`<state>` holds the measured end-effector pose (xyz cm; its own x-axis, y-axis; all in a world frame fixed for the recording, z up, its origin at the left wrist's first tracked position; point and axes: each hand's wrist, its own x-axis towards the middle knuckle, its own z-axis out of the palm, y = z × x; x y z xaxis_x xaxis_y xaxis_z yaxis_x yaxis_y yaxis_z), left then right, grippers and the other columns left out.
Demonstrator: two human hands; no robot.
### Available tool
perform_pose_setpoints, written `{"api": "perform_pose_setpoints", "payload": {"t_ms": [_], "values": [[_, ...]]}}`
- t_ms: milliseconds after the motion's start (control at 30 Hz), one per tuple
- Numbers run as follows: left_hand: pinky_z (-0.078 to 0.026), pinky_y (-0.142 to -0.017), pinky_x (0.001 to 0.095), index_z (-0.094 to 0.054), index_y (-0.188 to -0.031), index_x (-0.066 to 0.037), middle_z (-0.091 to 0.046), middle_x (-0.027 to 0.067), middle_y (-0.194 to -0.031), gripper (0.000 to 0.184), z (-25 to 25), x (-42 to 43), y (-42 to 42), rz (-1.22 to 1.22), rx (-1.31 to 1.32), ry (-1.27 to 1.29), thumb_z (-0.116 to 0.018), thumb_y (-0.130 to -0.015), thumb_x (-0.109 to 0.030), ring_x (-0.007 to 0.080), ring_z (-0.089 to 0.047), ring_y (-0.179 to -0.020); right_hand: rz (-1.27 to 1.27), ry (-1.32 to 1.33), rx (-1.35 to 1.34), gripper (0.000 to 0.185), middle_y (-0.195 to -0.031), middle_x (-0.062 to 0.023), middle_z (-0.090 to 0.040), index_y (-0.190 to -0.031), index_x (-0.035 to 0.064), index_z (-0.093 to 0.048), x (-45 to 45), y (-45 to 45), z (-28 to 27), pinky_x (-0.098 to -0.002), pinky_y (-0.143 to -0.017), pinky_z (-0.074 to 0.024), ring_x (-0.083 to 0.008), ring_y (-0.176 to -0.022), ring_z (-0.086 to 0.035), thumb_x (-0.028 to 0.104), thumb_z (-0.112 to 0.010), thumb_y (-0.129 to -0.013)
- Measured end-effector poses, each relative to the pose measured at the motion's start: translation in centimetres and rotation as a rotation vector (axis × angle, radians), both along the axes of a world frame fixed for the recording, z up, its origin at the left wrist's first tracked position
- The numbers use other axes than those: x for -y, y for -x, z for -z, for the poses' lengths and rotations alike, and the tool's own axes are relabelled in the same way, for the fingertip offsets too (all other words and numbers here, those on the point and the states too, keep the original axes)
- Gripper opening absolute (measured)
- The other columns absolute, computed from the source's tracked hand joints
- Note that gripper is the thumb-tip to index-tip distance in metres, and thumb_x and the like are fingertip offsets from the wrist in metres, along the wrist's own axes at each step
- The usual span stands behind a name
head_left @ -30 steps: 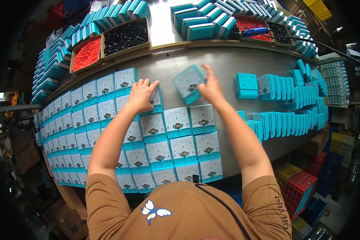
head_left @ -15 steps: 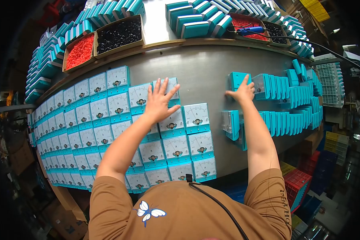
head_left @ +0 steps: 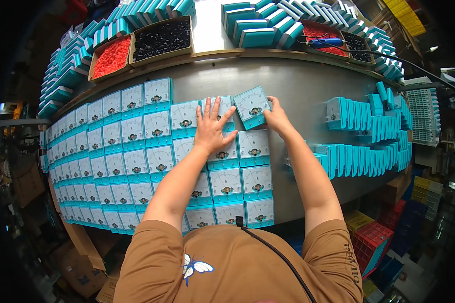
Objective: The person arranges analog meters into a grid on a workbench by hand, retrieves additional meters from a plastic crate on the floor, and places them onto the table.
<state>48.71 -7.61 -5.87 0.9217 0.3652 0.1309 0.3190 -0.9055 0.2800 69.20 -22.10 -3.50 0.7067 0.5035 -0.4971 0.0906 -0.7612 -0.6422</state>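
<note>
My right hand (head_left: 278, 117) grips the right edge of a teal-and-white ammeter (head_left: 251, 103), its dial face up. This meter sits tilted at the upper right end of a block of similar meters (head_left: 226, 183) laid in rows. Spread flat over the neighbouring meters is my left hand (head_left: 213, 129), fingers apart, covering part of their dials. Just below the held meter lies another ammeter (head_left: 253, 144) of the block, squared up with the rows.
On the right, more teal meters (head_left: 359, 159) stand on edge in rows. Along the raised back shelf are boxes of red parts (head_left: 112, 58) and black parts (head_left: 162, 40), a blue tool (head_left: 326, 43) with a cable, and stacked teal cases (head_left: 256, 36). Red crates (head_left: 371, 237) stand at lower right.
My right hand has moved left from the standing meters, bringing an ammeter turned face up to the block's edge. The left hand stays spread on the meters. The whole view has shifted slightly.
</note>
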Motion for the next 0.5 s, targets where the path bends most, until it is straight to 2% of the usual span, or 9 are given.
{"api": "perform_pose_setpoints", "payload": {"t_ms": [33, 133, 233, 267, 300, 367, 400, 467, 500], "values": [[-0.010, -0.119, 0.0636, -0.039, -0.153, -0.033, -0.020, 0.0159, -0.165, 0.079, 0.0, 0.0, -0.1, -0.011, 0.008, 0.015, -0.066, -0.082, -0.057, 0.0413, -0.013, -0.152, -0.132, 0.162, 0.123, 0.067, -0.124, -0.0250, -0.062, -0.151, 0.0081, -0.035, 0.2, 0.6, -1.2, -0.0452, -0.102, -0.0453, -0.0401, -0.112, -0.061, 0.019, -0.057, -0.088], [-0.011, -0.120, 0.0613, -0.037, -0.154, -0.028, -0.020, 0.0132, -0.166, 0.084, -0.1, 0.0, 0.0, -0.019, 0.009, 0.034, -0.067, -0.082, -0.056, 0.0380, -0.015, -0.153, -0.390, 0.249, 0.873, 0.059, -0.128, -0.0220, -0.060, -0.145, 0.0073, -0.045, 2.4, 3.3, -0.7, -0.0451, -0.106, -0.0406, -0.0419, -0.119, -0.055, 0.019, -0.059, -0.089], [-0.011, -0.120, 0.0625, -0.036, -0.154, -0.031, -0.020, 0.0137, -0.166, 0.084, 0.6, -0.3, -0.1, -0.006, 0.013, 0.035, -0.067, -0.081, -0.058, 0.0394, -0.013, -0.153, -0.277, -0.192, 0.845, 0.052, -0.132, -0.0199, -0.057, -0.141, 0.0052, -0.051, 6.2, 3.2, -5.6, -0.0450, -0.109, -0.0368, -0.0387, -0.127, -0.050, 0.019, -0.060, -0.091], [-0.012, -0.120, 0.0613, -0.041, -0.151, -0.022, -0.025, 0.0165, -0.163, 0.084, 0.3, -0.1, -0.2, -0.006, 0.018, 0.028, -0.072, -0.079, -0.051, 0.0398, -0.016, -0.152, -0.190, -0.258, 0.807, 0.051, -0.132, -0.0195, -0.057, -0.140, 0.0038, -0.052, 8.5, 3.5, -8.3, -0.0459, -0.109, -0.0361, -0.0374, -0.128, -0.049, 0.018, -0.060, -0.091], [-0.014, -0.120, 0.0600, -0.042, -0.149, -0.018, -0.028, 0.0177, -0.161, 0.083, -0.2, 0.8, -0.9, -0.008, 0.089, 0.068, -0.074, -0.078, -0.048, 0.0400, -0.019, -0.150, -0.105, -0.328, 0.772, 0.051, -0.132, -0.0191, -0.057, -0.139, 0.0025, -0.053, 11.4, 4.1, -10.3, -0.0467, -0.110, -0.0353, -0.0361, -0.128, -0.049, 0.018, -0.061, -0.091], [-0.018, -0.120, 0.0574, -0.045, -0.145, -0.010, -0.035, 0.0202, -0.156, 0.082, -1.7, 3.5, -1.9, -0.032, 0.224, 0.151, -0.078, -0.076, -0.040, 0.0404, -0.026, -0.147, 0.172, -0.260, 0.798, 0.059, -0.145, -0.0217, -0.047, -0.146, -0.0002, -0.044, 17.6, 5.7, -10.7, -0.0521, -0.115, -0.0279, -0.0385, -0.140, -0.038, 0.031, -0.057, -0.097], [-0.029, -0.117, 0.0507, -0.047, -0.139, -0.001, -0.043, 0.0229, -0.146, 0.079, -3.9, 5.6, -2.7, 0.102, 0.271, 0.249, -0.081, -0.074, -0.031, 0.0398, -0.037, -0.140, 0.200, -0.079, 0.847, 0.063, -0.149, -0.0229, -0.042, -0.148, -0.0005, -0.040, 19.6, 6.6, -9.3, -0.0540, -0.116, -0.0250, -0.0402, -0.142, -0.033, 0.036, -0.054, -0.099], [-0.039, -0.111, 0.0439, -0.042, -0.144, -0.004, -0.050, 0.0219, -0.138, 0.091, -4.7, 10.3, -4.0, 0.356, 0.158, 0.558, -0.087, -0.068, -0.026, 0.0375, -0.046, -0.132, 0.254, 0.277, 0.931, 0.071, -0.157, -0.0252, -0.031, -0.153, -0.0012, -0.031, 22.8, 8.0, -5.2, -0.0578, -0.118, -0.0193, -0.0435, -0.148, -0.023, 0.046, -0.047, -0.102], [-0.040, -0.110, 0.0428, -0.034, -0.149, -0.003, -0.053, 0.0223, -0.134, 0.101, -4.8, 12.9, -4.4, 0.381, 0.152, 0.517, -0.088, -0.066, -0.026, 0.0376, -0.048, -0.129, 0.239, 0.223, 0.885, 0.075, -0.159, -0.0255, -0.025, -0.154, -0.0012, -0.027, 23.4, 8.5, -4.2, -0.0595, -0.118, -0.0165, -0.0441, -0.149, -0.018, 0.050, -0.043, -0.102]]}}
